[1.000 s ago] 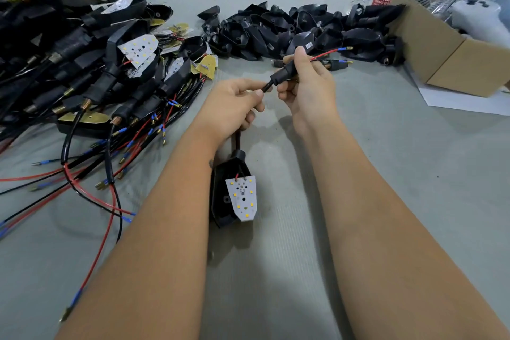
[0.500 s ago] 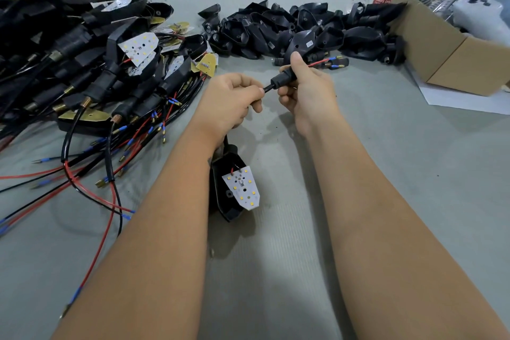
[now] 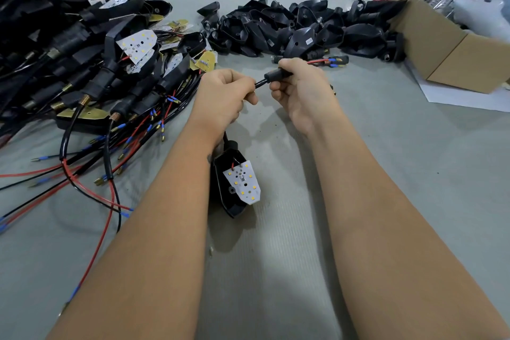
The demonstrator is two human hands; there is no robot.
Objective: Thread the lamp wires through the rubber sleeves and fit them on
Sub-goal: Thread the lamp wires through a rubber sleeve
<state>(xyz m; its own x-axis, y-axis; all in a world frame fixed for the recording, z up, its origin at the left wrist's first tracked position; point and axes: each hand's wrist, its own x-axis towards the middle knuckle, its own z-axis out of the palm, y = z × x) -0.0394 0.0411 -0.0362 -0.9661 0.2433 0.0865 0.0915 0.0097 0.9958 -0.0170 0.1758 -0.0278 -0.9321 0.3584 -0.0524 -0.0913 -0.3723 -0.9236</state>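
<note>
The rubber sleeve [image 3: 276, 74] is gripped by the right hand [image 3: 300, 94]; beside the sleeve, the black wire [image 3: 259, 83] is pinched by the left hand [image 3: 223, 96].

Rubber sleeve [image 3: 276, 74] farther along wires [image 3: 321, 61].

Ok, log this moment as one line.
left hand: grips cable | right hand: holds rubber sleeve on cable | lamp housing: on table

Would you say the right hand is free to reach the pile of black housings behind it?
Probably not yet: the right hand grips the rubber sleeve, though nothing stands between it and the housing pile.
</note>
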